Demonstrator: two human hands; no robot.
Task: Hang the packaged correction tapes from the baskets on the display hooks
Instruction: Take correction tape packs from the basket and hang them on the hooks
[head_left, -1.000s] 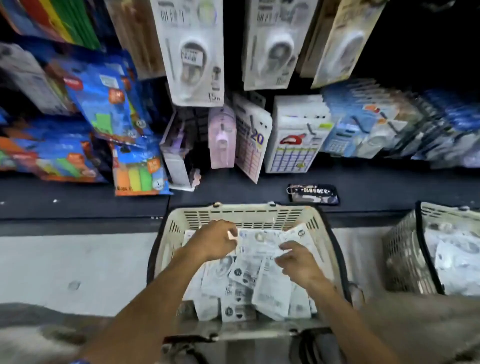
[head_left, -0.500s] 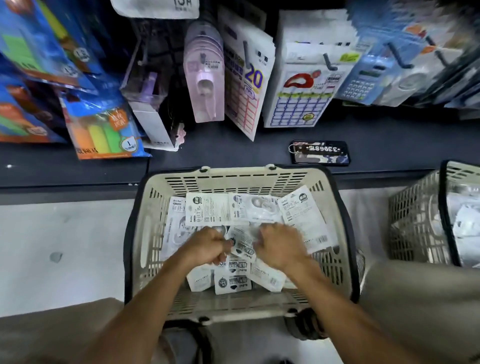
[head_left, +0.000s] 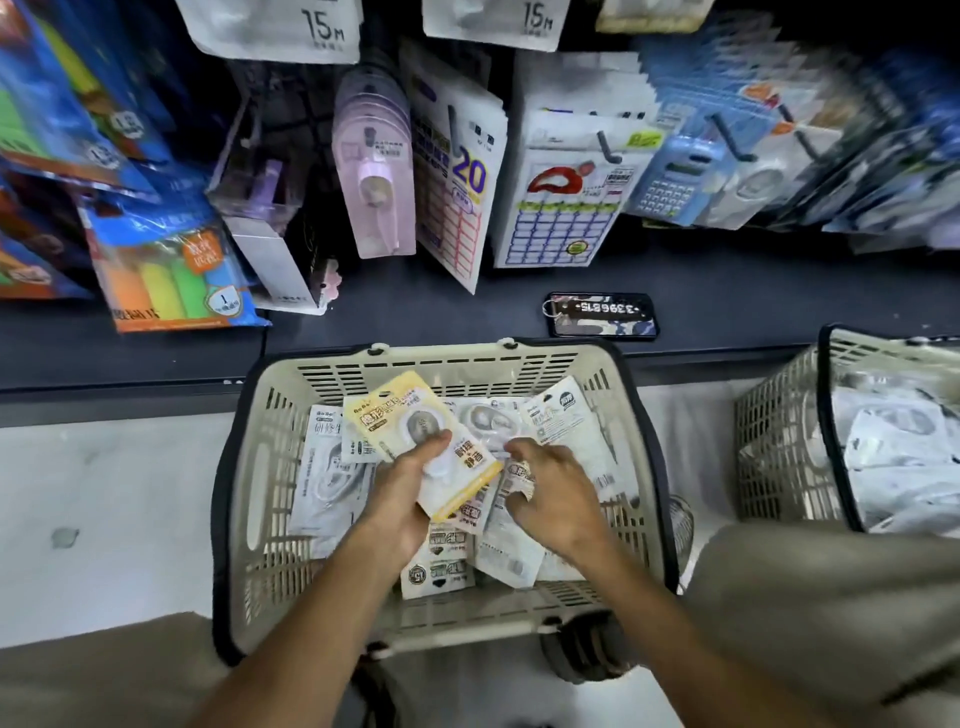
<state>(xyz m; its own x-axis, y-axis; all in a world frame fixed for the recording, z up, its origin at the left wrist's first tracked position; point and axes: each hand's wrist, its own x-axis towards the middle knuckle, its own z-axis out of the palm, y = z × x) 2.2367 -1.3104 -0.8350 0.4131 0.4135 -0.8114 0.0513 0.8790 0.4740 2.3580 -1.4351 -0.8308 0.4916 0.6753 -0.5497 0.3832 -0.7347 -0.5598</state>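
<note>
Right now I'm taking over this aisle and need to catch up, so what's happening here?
A person is restocking correction tapes. The left hand holds a yellow pack just above the middle basket, which is full of white packs. The right hand is down among those packs, its fingers curled on one. Nothing from this basket is going onto a hook at this moment. A second basket with more packs sits to the right.

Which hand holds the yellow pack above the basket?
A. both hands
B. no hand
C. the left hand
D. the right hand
C: the left hand grips the yellow pack; the right hand is apart from it, among the white packs.
</note>
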